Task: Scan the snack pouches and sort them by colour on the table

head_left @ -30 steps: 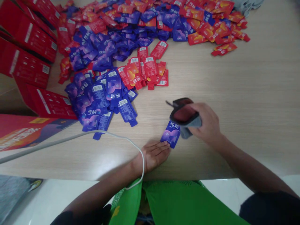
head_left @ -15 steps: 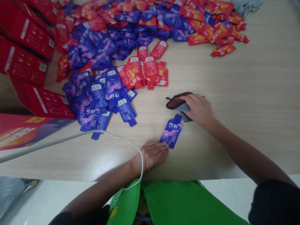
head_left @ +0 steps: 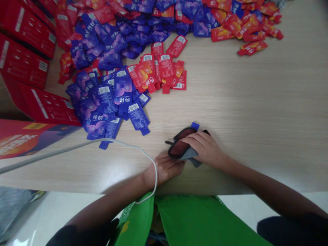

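Observation:
In my right hand (head_left: 206, 150) is a folded cloth (head_left: 180, 147), grey on one side and dark reddish brown on the other, with black edging and a small loop. The cloth lies over a purple pouch (head_left: 195, 125), of which only the top tab shows. My left hand (head_left: 167, 169) lies flat on the table, its fingers stretched towards the lower end of the pouch. Those fingertips are partly hidden by the cloth.
Flat purple pouches (head_left: 106, 99) and red pouches (head_left: 164, 68) lie in piles ahead. A larger heap (head_left: 138, 29) spreads along the back. Red boxes (head_left: 48, 106) stand on the left. A pale cable (head_left: 123, 144) crosses above my left wrist.
My right hand has brought the cloth down and left, from beside the purple pouch to over it. My left hand has stayed nearly in place. The view has shifted slightly.

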Demonstrator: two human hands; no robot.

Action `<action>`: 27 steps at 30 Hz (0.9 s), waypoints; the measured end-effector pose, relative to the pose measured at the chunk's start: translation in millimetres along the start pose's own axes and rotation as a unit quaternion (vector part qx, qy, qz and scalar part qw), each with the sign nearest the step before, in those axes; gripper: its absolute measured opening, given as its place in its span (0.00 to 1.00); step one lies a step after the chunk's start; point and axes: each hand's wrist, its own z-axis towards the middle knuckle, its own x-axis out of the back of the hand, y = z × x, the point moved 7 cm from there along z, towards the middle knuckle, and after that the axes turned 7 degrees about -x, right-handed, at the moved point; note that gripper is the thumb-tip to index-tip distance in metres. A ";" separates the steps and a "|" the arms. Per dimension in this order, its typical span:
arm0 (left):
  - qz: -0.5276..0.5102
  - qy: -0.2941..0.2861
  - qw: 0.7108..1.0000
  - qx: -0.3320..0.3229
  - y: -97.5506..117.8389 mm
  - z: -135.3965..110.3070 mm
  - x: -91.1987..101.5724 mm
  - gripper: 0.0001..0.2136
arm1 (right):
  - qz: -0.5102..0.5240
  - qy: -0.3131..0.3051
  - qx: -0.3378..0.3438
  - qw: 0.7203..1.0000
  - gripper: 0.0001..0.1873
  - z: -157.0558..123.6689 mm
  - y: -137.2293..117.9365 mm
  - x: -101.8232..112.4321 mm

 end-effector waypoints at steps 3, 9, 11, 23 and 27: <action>0.001 0.050 0.999 -0.019 2.6 1.4 6.0 0.12 | -0.031 0.017 -0.044 0.998 0.23 16.6 32.5 8.8; 0.003 0.058 0.998 -0.014 3.0 3.6 6.8 0.12 | -0.109 0.041 -0.101 0.988 0.27 48.1 90.0 31.0; 0.008 0.061 0.998 -0.007 3.4 8.9 12.8 0.11 | -0.110 0.091 -0.139 0.980 0.26 50.6 110.2 48.7; 0.066 -0.009 0.983 0.172 -49.4 104.8 26.5 0.24 | 0.096 0.388 -0.389 0.830 0.27 -53.1 163.8 83.1; 0.072 -0.083 0.974 0.200 -64.4 127.4 6.4 0.26 | 0.134 0.398 -0.403 0.813 0.28 -54.8 166.2 78.7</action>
